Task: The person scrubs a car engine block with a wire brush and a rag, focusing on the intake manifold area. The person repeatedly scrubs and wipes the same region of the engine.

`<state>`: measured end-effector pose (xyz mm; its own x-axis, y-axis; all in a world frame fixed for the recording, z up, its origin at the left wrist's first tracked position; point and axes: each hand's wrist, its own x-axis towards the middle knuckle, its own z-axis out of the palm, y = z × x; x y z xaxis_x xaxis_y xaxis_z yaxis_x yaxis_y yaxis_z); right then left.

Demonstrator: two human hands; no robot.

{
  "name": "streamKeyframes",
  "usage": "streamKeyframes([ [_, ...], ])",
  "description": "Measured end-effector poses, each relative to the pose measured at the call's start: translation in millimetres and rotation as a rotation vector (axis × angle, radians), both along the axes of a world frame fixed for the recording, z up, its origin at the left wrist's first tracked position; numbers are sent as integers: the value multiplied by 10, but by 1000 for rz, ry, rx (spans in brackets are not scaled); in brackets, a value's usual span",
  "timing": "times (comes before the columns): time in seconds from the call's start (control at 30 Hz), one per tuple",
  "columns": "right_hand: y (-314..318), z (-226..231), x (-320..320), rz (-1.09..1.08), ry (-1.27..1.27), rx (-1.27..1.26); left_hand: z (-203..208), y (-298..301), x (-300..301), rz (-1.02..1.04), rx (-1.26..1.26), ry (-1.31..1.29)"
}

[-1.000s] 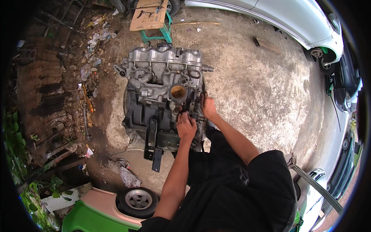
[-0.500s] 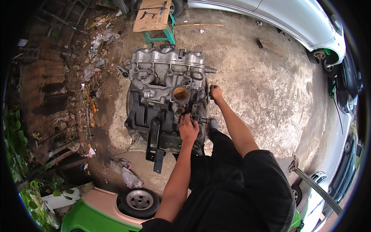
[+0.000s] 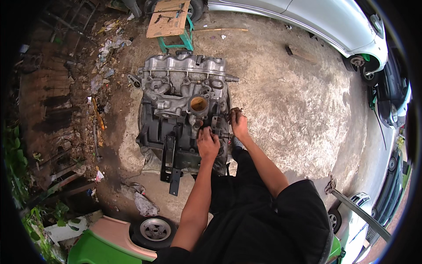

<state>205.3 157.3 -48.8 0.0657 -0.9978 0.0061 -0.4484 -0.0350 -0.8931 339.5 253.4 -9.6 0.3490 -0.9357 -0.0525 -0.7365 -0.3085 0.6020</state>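
While bending over a grey car engine (image 3: 178,105) on the concrete floor (image 3: 290,119), resting the left hand (image 3: 208,143) on its near side, just below a round mouth (image 3: 198,104) with tan inside. Bending those fingers close together, with tips lost among dark parts; cannot tell whether gripping anything. Holding the right hand (image 3: 238,123) just beside the engine's right edge, with fingers curled in narrow and dark at the tips; cannot tell whether pinching something small or touching metal. Left of both hands, on the engine's near side, a black bracket (image 3: 168,162) sticking out toward the body. On the far side, a silver top cover (image 3: 180,65) with rounded humps. Below the right hand, a grey shoe (image 3: 238,142) on the floor. Beyond the engine, a green stool (image 3: 187,42) bearing a brown board (image 3: 169,29) with dark tools (image 3: 163,18) on top. Farther right, a wood block (image 3: 302,53) and a silver car (image 3: 307,20). Toward the bottom left, a dirty rag (image 3: 145,206), then a wheel (image 3: 155,229) beside a green and pink panel (image 3: 94,246). Along the left, scattered litter (image 3: 107,49) and green leaves (image 3: 57,214).
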Motion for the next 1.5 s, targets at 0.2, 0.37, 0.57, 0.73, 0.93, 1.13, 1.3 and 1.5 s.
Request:
streamKeyframes([
  [0.2, 99, -96, 30, 39, 102, -11, 60, -31, 5, -5, 37, 8],
  [0.37, 135, -161, 65, 130, 146, -5, 66, -32, 4, -13, -2, -8],
  [0.57, 125, -213, 13, 242, 143, -154, 29, -20, 5, -36, 27, -45],
  [0.73, 31, -261, 38, 185, 177, -25, 20, -7, 8, -32, 66, -5],
  [0.93, 102, -320, 66, 264, 134, -98, -15, -14, -16, -14, -96, -68],
  [1.13, -531, -1033, 149, 17, -208, 711, -11, -20, -27, -10, -159, -90],
  [1.3, -603, -1529, 137, 82, -205, 1093, 55, -33, -13, -9, -121, -76],
  [1.5, -588, -1124, -134, -310, -712, 724, 75, -33, -1, 5, 6, -14],
])
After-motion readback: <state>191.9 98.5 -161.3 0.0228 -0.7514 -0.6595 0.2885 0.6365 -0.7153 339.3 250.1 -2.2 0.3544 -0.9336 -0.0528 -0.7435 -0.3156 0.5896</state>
